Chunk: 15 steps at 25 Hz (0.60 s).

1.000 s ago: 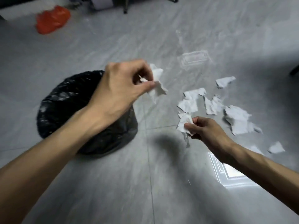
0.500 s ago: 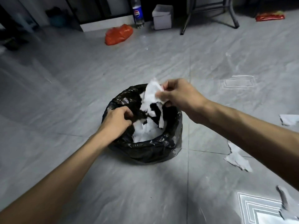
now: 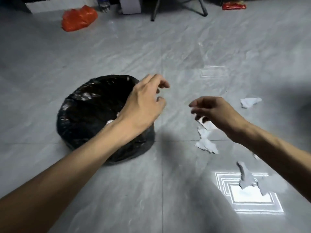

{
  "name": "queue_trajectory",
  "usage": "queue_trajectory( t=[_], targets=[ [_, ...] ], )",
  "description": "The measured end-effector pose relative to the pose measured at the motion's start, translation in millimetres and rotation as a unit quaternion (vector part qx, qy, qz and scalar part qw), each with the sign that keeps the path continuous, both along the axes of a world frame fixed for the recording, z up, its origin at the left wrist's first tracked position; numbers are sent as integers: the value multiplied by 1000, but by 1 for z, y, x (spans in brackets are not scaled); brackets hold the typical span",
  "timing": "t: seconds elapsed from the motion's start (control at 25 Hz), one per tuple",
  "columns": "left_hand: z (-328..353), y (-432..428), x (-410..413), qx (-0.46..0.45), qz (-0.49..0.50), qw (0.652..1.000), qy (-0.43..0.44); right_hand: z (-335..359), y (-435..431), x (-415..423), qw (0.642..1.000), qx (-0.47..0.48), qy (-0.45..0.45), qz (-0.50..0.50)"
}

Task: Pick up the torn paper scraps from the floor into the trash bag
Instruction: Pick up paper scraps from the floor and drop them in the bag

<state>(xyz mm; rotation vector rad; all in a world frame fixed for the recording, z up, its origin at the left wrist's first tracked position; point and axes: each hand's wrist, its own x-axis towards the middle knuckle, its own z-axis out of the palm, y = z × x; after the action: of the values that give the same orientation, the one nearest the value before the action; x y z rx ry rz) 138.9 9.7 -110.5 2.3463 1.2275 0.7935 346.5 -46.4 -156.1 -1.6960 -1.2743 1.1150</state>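
The grey marbled tile floor (image 3: pixel 168 190) carries a black trash bag (image 3: pixel 87 115) under the left hand (image 3: pixel 143 106), an orange bag (image 3: pixel 78 18) and a white box (image 3: pixel 131 5) far beyond. Both hands are empty, fingers loosely spread; the right hand (image 3: pixel 217 111) hovers over paper scraps (image 3: pixel 206 143) just below it. No writing is readable.

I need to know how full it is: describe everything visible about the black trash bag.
The black trash bag is glossy, crinkled thin plastic, standing open-mouthed on the grey tiled floor. White paper scraps show inside; how full cannot be told. The left forearm crosses above its near right side, hiding part of the opening; contact is unclear.
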Motion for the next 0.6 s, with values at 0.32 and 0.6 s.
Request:
queue_trajectory(
  t=[0.32, 0.6],
  targets=[
    [-109, -23, 123, -159, -221, 923, 272, -127, -146, 100, 872, -228, -424, 88],
    [-197, -39, 138, -114, -230, 921, 294, -151, -175, 116, 958, -66, -278, -38]
  ],
)
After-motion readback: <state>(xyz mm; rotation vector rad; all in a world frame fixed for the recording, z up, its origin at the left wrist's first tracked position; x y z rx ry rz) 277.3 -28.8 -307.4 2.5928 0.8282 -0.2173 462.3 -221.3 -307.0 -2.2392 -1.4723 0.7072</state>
